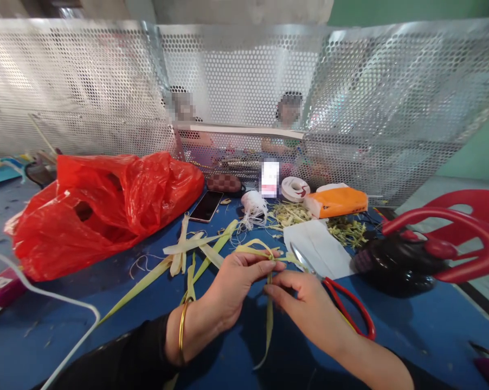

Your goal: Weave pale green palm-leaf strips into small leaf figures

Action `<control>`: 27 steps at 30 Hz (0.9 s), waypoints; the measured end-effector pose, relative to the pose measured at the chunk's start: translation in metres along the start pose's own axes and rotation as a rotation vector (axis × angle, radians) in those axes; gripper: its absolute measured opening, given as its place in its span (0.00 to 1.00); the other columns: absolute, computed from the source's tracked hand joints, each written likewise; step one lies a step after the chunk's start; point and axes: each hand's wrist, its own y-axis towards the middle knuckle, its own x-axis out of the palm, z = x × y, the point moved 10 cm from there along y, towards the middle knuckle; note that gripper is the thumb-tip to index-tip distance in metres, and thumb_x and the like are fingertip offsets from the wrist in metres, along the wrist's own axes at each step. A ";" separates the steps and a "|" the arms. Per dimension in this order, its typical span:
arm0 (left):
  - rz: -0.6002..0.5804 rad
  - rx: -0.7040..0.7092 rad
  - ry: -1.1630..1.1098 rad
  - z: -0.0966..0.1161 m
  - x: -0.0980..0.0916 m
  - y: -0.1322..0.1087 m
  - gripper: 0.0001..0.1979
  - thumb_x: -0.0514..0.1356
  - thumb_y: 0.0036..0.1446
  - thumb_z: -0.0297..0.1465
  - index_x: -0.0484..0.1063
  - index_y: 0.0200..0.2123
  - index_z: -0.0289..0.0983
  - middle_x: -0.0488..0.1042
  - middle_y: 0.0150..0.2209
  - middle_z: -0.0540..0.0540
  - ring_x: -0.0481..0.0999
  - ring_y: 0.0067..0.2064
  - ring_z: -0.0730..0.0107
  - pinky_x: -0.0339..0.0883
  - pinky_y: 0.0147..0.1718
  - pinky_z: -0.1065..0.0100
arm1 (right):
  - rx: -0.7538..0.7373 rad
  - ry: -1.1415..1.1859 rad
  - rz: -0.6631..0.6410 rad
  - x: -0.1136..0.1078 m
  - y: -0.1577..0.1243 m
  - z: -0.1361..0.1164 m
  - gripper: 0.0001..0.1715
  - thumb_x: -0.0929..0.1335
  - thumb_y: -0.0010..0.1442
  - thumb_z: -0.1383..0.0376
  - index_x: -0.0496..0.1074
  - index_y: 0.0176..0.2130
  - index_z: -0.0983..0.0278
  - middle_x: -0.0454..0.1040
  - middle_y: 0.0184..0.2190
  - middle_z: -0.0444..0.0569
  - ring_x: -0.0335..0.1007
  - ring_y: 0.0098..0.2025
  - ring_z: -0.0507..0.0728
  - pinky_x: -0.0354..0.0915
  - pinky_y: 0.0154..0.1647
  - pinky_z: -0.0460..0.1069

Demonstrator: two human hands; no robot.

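Between thumb and fingers, my left hand pinches a folded pale green leaf strip near a small knot or crossing. A yellowish loop of it arches above the fingers, and one long end hangs down toward me. Just below, my right hand is closed on the hanging part, fingertips pressed together. Scissors with red handles lie beside my right hand, blades pointing away and partly over white paper. More flat leaf strips lie crossed on the blue table to the left of my hands.
A red plastic bag fills the left side. Behind my hands lie a phone, white thread, a ribbon spool, an orange packet and plant scraps. A dark pot stands right; a perforated metal screen closes the back.
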 end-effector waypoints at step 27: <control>0.027 -0.010 0.060 -0.002 -0.002 0.002 0.10 0.69 0.44 0.33 0.78 0.29 0.32 0.74 0.23 0.48 0.73 0.26 0.74 0.68 0.32 0.71 | -0.386 -0.465 0.141 -0.029 0.000 -0.032 0.12 0.61 0.65 0.71 0.68 0.30 0.63 0.70 0.25 0.43 0.67 0.30 0.53 0.57 0.50 0.55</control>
